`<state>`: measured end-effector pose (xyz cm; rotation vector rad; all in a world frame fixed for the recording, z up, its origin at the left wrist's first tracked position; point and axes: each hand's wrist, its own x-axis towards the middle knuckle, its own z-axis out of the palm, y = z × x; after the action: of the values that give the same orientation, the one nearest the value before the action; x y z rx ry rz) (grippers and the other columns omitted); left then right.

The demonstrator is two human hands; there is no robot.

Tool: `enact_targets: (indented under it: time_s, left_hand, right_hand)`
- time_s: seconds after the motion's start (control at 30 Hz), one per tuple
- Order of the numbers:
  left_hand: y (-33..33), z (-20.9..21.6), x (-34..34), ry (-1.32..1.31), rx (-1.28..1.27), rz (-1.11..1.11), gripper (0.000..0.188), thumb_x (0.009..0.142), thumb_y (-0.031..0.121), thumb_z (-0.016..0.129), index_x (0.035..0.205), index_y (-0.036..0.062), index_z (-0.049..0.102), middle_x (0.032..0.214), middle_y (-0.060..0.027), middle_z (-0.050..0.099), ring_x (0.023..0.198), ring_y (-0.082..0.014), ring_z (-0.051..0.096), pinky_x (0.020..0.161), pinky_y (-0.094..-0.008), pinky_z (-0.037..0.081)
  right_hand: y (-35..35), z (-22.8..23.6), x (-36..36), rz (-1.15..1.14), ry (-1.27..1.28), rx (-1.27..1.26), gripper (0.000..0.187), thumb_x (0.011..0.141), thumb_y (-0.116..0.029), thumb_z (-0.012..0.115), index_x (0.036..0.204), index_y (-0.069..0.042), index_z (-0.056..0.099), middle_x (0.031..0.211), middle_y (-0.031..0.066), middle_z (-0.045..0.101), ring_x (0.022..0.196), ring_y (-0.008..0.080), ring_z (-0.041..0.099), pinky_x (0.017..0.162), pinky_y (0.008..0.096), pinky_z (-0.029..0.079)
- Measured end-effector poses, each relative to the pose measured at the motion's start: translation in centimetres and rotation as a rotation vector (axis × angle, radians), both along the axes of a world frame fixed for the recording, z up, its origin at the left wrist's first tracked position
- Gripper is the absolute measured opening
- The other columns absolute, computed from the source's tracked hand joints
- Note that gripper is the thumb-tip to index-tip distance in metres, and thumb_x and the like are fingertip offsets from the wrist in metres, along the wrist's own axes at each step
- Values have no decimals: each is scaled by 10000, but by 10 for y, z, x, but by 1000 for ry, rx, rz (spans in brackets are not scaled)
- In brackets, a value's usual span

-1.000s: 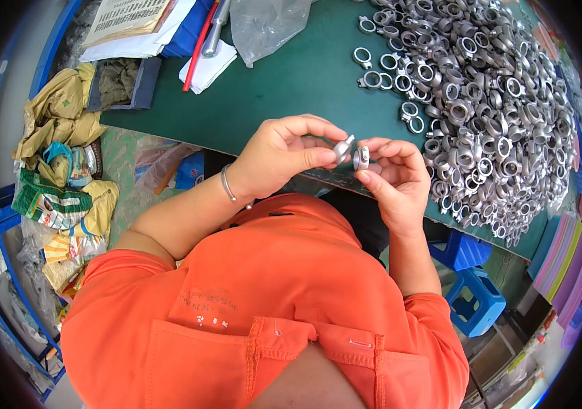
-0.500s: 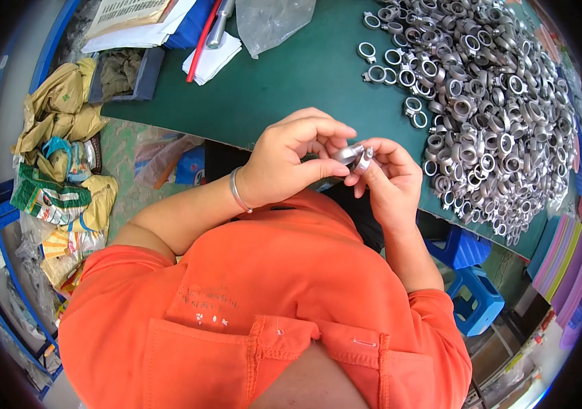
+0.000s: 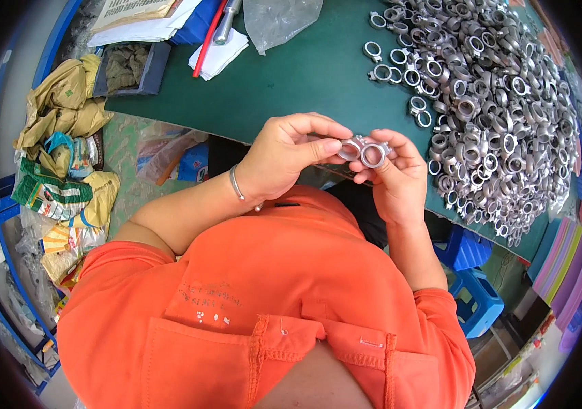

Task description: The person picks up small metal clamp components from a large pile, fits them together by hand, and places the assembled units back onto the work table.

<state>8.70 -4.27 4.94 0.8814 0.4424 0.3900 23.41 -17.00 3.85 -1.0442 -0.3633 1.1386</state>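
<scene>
Two small silver metal ring clamps are held side by side near the front edge of the green table (image 3: 236, 102). My left hand (image 3: 295, 144) pinches the left ring clamp (image 3: 349, 157) between thumb and fingers. My right hand (image 3: 398, 176) grips the right ring clamp (image 3: 374, 165), whose round opening faces up toward me. The two clamps touch or nearly touch; I cannot tell whether they are joined. Fingertips hide parts of both. To the right of my right hand lies a large heap of similar metal ring clamps (image 3: 502, 129).
At the back left are a grey bin (image 3: 151, 78) with crumpled cloth, papers (image 3: 226, 58), a red stick (image 3: 207, 44), a metal-handled tool (image 3: 225, 28) and a clear plastic bag (image 3: 280, 24). A blue stool (image 3: 478, 300) stands below right. Bags and sacks (image 3: 66, 198) lie at left.
Both clamps have turned from edge-on to show their round openings. My fingers have shifted on them, and the hands have stayed close together. The whole view has shifted slightly.
</scene>
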Motion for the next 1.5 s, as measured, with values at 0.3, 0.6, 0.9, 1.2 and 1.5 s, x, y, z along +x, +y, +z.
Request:
enact_targets:
  time_s: [0.3, 0.6, 0.9, 1.2, 1.5]
  left_hand:
    - [10, 5, -31, -5, 866, -281, 102, 785, -27, 695, 884, -1, 693, 914, -106, 677, 840, -220, 654, 754, -290, 522]
    - [2, -15, -32, 117, 1250, -247, 154, 797, 33, 687, 951, 28, 694, 951, -119, 683, 855, -274, 670, 742, -333, 551]
    - [74, -21, 142, 250, 1438, -372, 698, 770, 114, 612, 1427, 84, 377, 1500, -194, 312, 1375, -332, 324, 1116, -429, 281]
    - [63, -26, 78, 70, 1519, -313, 787, 685, 112, 716, 1393, 48, 378, 1286, -184, 481, 1224, -350, 452, 1044, -431, 349]
    - [62, -14, 38, 200, 1442, -252, 828, 657, 116, 768, 1382, 22, 381, 1349, -188, 415, 1259, -360, 410, 1062, -408, 338]
  right_hand:
    - [-21, 3, -2, 342, -841, 76, 194, 803, 38, 611, 990, -8, 638, 940, 121, 683, 810, 224, 667, 680, 322, 540]
    - [5, 11, 7, 36, -1660, 26, 238, 769, 17, 630, 1004, -22, 617, 971, 157, 579, 855, 338, 604, 705, 388, 522]
    - [63, -30, 46, -175, -1934, -516, 564, 793, -156, 607, 1330, -46, 476, 1426, 199, 371, 1303, 372, 337, 979, 554, 305]
    - [28, -13, 27, -122, -1722, -565, 628, 816, -227, 675, 1349, -12, 422, 1417, 311, 285, 1299, 450, 302, 1019, 546, 275]
    - [45, -13, 15, 148, -1261, -28, 456, 849, -11, 548, 1297, -1, 465, 1361, 234, 441, 1234, 419, 438, 1040, 445, 352]
